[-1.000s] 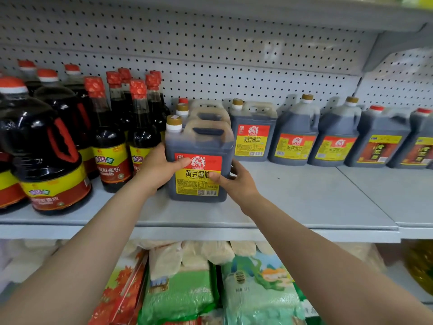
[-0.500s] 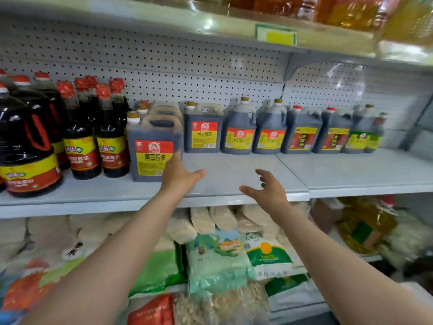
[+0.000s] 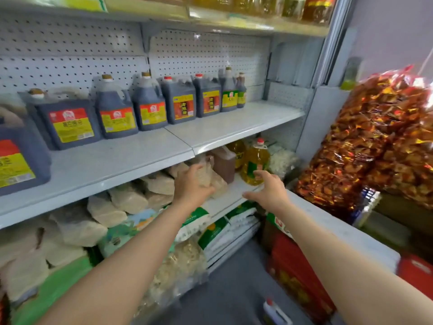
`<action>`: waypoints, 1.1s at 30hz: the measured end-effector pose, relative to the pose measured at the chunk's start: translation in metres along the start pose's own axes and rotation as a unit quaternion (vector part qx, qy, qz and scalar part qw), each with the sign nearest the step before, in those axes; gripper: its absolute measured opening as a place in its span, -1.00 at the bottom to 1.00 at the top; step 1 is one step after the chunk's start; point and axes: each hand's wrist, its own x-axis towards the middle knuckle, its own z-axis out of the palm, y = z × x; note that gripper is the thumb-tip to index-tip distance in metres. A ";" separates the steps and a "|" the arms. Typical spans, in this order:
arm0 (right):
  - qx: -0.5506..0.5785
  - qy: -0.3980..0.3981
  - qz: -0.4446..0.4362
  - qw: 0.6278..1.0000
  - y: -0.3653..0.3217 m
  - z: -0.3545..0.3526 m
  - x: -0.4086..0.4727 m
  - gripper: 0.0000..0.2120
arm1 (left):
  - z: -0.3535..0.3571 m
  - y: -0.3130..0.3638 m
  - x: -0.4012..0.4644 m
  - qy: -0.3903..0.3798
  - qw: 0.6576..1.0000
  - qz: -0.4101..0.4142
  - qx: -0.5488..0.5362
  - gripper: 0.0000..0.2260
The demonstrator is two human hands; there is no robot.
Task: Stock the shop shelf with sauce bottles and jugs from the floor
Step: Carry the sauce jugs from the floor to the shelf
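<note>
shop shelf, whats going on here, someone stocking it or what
A person is stocking dark sauce jugs on the middle shelf. Right now both the left hand and the right hand are open, holding nothing, reaching out below shelf level. A bottle waits on the floor.
</note>
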 end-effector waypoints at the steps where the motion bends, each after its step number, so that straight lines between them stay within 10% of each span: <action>1: -0.006 0.005 0.012 1.000 0.015 -0.007 -0.004 -0.21 | 0.017 0.007 -0.003 -0.019 1.000 0.008 0.000 -0.33; 19: 0.003 0.097 0.299 0.949 0.210 -0.029 -0.013 -0.22 | 0.272 0.066 0.047 -0.319 0.939 0.121 0.031 -0.33; 33: 0.085 0.043 0.472 0.876 0.337 0.082 -0.028 -0.18 | 0.430 -0.009 0.044 -0.493 0.860 0.106 0.083 -0.35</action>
